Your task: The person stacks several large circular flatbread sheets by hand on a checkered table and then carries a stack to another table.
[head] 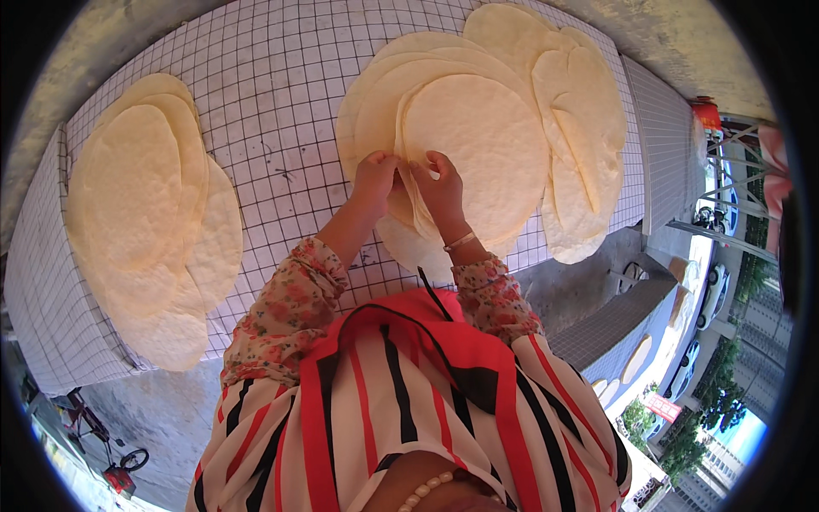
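Large thin round flatbread sheets [477, 153] lie stacked and fanned out on a table with a checked cloth [269, 128]. At the left edge of the upper sheets, my left hand [376, 182] and my right hand [440, 189] meet, fingertips nearly touching. Both pinch at the layered edges there; the fingertips partly hide what each one grips. My right wrist wears a bracelet [460, 241]. Both forearms have floral sleeves, and a red apron [409, 304] touches the table's near edge.
Another overlapping pile of sheets [134, 192] lies at the left, partly over the table's edge. More folded, overlapping sheets [579, 141] lie at the right. Beyond are a second checked table [601, 320] with round pieces, a bicycle [96, 429] at lower left and parked cars [713, 296].
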The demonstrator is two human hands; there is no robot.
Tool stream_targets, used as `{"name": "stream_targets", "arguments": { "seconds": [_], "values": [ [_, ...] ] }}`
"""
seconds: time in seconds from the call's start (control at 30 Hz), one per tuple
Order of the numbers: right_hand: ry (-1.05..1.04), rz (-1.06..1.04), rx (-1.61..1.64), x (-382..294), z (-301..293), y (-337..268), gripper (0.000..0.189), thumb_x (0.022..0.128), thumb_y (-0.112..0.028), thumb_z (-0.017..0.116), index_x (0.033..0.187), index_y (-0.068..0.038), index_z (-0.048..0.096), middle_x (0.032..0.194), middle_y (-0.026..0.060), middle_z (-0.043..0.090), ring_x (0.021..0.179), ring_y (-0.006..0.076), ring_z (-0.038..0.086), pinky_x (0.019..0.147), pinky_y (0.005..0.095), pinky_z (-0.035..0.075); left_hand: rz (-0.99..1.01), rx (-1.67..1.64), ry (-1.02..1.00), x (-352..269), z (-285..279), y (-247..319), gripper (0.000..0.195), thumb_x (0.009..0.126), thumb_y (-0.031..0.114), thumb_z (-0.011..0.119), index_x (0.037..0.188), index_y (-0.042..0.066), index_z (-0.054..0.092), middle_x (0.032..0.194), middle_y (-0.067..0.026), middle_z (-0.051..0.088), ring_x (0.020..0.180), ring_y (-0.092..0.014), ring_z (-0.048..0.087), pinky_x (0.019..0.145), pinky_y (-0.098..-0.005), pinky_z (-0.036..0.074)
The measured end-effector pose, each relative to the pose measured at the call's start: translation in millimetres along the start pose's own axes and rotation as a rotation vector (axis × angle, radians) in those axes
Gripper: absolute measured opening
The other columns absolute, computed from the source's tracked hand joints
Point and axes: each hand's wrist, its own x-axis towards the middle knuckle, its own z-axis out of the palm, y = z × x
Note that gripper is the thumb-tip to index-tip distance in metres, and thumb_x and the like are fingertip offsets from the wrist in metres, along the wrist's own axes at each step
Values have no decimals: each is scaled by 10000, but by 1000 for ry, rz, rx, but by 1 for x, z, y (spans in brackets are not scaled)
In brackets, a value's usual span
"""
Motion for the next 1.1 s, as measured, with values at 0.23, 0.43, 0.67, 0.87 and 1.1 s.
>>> {"name": "stream_targets", "arguments": {
  "seconds": [0.23,0.43,0.67,0.87,1.1],
  "values": [
    [-20,-247,-172,12,-1,18,346,871,-275,700,1027,30,650,961,148,682,890,275,644,775,383,515,-1,-152,-107,-2,0,-6,90,942,104,551,999,38,573,908,-75,633,799,-188,650,703,-344,573],
    [-112,358,934,45,-121,41,97,958,-119,601,939,-49,665,876,3,689,725,62,612,632,212,487,79,-77,66,10,-19,-18,100,937,103,557,985,20,584,879,-62,633,774,-164,640,673,-333,560],
    [128,-4,532,59,-336,-76,199,991,-123,540,1084,13,651,967,79,709,850,156,680,739,257,550,340,332,197,-1,-2,-17,146,897,124,583,856,-5,639,664,-33,584,528,-124,554,512,-285,483],
    [-51,-314,-146,70,-153,-50,257,919,-132,619,1123,18,663,877,135,701,718,162,623,683,288,495,540,476,115,-19,36,-15,144,887,121,578,866,-12,629,708,-101,615,609,-194,601,577,-335,491],
    [-360,296,404,42,-32,1,226,934,-210,638,863,4,639,748,10,612,686,73,530,582,256,441,804,891,151,-29,54,-24,107,899,78,575,944,8,644,999,-117,656,933,-252,651,780,-380,530]
  ]
}}
